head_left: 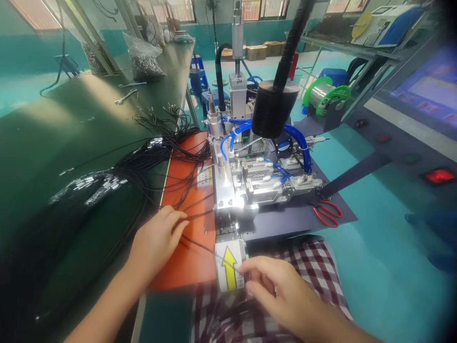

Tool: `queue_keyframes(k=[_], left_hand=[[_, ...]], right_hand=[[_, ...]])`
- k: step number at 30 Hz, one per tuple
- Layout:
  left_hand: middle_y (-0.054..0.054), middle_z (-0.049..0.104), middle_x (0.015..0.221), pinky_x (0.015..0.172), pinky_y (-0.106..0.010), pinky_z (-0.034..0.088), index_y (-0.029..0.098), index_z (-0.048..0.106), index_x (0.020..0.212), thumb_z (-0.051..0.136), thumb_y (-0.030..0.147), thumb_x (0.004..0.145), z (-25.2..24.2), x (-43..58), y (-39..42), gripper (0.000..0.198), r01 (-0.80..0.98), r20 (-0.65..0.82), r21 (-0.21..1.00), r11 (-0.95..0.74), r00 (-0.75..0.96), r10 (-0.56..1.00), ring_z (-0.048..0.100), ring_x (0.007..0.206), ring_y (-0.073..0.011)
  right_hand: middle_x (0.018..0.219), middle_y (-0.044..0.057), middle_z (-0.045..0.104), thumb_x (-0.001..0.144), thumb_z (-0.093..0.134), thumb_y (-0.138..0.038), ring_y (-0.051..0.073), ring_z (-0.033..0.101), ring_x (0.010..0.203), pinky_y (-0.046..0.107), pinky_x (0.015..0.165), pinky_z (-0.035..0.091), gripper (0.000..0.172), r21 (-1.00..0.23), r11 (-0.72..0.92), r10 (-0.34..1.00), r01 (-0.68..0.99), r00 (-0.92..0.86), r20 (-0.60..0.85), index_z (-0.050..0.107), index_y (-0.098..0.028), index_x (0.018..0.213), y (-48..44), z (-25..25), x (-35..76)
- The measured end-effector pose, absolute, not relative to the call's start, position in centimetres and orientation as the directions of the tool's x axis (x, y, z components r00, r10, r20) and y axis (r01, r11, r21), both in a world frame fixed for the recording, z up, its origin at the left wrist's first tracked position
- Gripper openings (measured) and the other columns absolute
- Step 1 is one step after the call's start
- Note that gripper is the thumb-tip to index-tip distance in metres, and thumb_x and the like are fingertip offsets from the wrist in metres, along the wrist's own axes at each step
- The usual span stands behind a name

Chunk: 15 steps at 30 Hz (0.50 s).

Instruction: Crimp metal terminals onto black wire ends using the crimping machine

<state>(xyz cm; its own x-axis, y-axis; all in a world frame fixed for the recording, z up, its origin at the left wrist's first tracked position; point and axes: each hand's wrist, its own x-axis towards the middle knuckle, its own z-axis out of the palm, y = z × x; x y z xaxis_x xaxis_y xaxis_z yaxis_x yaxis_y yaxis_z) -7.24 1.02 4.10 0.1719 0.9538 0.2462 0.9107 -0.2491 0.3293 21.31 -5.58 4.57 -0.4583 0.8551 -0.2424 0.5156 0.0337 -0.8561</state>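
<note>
My left hand [157,240] rests on the orange plate [193,190], its fingers curled round a thin black wire [200,246]. That wire runs right toward my right hand [276,286], which pinches its end just beside a white block with a yellow arrow [230,264]. Right above the block stands a small metal machine [243,181] with blue air hoses. A heap of black wires with metal tips [143,162] lies left of the plate on the green bench.
Red-handled scissors [327,212] lie on the dark base plate right of the machine. A black cone-shaped hood on a hose [274,107] hangs over the machine. Bags of small metal parts [146,64] sit far back on the bench. A control panel with a red switch [439,176] is at right.
</note>
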Motion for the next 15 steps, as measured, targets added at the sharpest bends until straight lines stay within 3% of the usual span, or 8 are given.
queue_keyframes(k=[6, 10, 12, 15], left_hand=[[-0.003, 0.064, 0.08, 0.059, -0.028, 0.045, 0.021, 0.065, 0.084, 0.041, 0.032, 0.093, 3.9, -7.3, 2.1, 0.028, 0.925, 0.213, 0.283, -0.255, 0.198, 0.957, 0.061, 0.065, -0.0172], [-0.005, 0.069, 0.09, 0.078, -0.034, 0.049, 0.023, 0.067, 0.1, 0.043, 0.041, 0.095, 5.3, -4.5, -0.3, 0.03, 0.897, 0.249, 0.304, -0.322, 0.251, 0.935, 0.064, 0.085, -0.0232], [-0.003, 0.071, 0.098, 0.078, -0.03, 0.051, 0.026, 0.062, 0.116, 0.049, 0.047, 0.094, 6.0, -2.5, -1.6, 0.034, 0.729, 0.19, 0.529, -0.434, 0.397, 0.898, 0.065, 0.088, -0.0209], [0.001, 0.071, 0.086, 0.065, -0.022, 0.05, 0.027, 0.063, 0.106, 0.043, 0.04, 0.099, 6.4, -0.7, -2.5, 0.025, 0.621, -0.076, 0.75, -0.228, 0.424, 0.903, 0.065, 0.073, -0.0151]], right_hand=[[0.078, 0.001, 0.062, 0.091, 0.053, -0.012, 0.012, 0.054, 0.065, 0.024, 0.059, 0.038, 0.025, -0.87, 0.229, 0.848, 0.436, -0.528, -0.042, 0.075, -0.022, 0.099, -4.5, 4.4, 20.8], [0.07, -0.001, 0.06, 0.087, 0.064, -0.014, 0.013, 0.053, 0.066, 0.026, 0.062, 0.038, 0.01, -0.872, 0.297, 0.869, 0.388, -0.488, 0.079, 0.073, -0.019, 0.086, -2.8, 4.9, 19.3], [0.068, -0.003, 0.06, 0.082, 0.072, -0.02, 0.012, 0.053, 0.064, 0.025, 0.062, 0.039, 0.004, -0.924, 0.186, 0.913, 0.335, -0.407, 0.036, 0.069, -0.018, 0.081, -1.7, 5.1, 19.1], [0.073, -0.002, 0.064, 0.091, 0.062, -0.03, 0.012, 0.056, 0.067, 0.024, 0.064, 0.043, 0.013, -0.987, -0.021, 0.927, 0.16, -0.367, -0.079, 0.067, -0.018, 0.087, -0.4, 5.1, 20.0]])
